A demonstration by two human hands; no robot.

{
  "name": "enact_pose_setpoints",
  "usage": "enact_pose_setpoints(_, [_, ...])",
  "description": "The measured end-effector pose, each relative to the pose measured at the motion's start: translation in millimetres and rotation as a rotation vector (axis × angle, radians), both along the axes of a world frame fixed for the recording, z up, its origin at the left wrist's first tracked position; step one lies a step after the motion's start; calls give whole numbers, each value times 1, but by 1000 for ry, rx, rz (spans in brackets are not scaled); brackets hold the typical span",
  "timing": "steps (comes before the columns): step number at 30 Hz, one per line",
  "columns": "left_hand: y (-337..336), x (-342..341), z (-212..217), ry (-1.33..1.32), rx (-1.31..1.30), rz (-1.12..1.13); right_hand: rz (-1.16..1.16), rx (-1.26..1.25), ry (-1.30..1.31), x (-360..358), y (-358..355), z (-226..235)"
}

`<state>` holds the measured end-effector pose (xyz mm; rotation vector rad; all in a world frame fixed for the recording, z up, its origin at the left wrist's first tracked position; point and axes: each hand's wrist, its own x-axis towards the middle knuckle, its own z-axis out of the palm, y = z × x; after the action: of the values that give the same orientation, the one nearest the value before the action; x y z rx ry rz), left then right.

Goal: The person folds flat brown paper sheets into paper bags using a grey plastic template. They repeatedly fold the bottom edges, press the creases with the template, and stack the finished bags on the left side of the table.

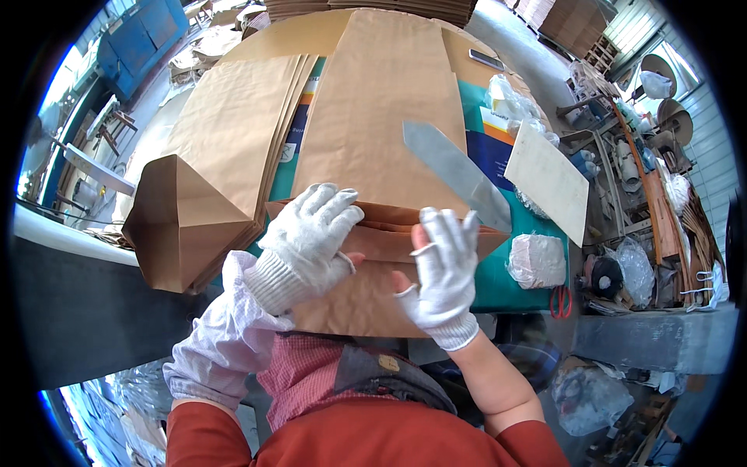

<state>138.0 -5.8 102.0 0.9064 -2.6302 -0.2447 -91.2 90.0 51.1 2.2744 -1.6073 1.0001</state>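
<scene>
A long brown kraft paper bag (381,101) lies lengthwise on the table in front of me. Its near end is folded across into a raised, layered flap (389,243). My left hand (299,253), in a white knit glove, rests on the left part of this fold with its fingers stretched out. Over the right part is my right hand (442,272), gloved with some bare fingertips showing, its fingers spread and nothing in it. Whether its fingers touch the paper, I cannot tell. A flat grey blade-like strip (455,171) lies slantwise across the bag just beyond my right hand.
At left lies a stack of paper bags (226,109), with an opened-out bag end (183,222) nearer me. On the right are a pale board (547,183), a white wrapped block (537,261), red-handled scissors (560,302), clear plastic (510,101) and a phone (486,59).
</scene>
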Motion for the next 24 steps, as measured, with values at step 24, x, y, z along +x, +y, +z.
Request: enact_pose_setpoints(24, [-14,-6,-3,-49,21,-16,58,59,44,19,-15,6])
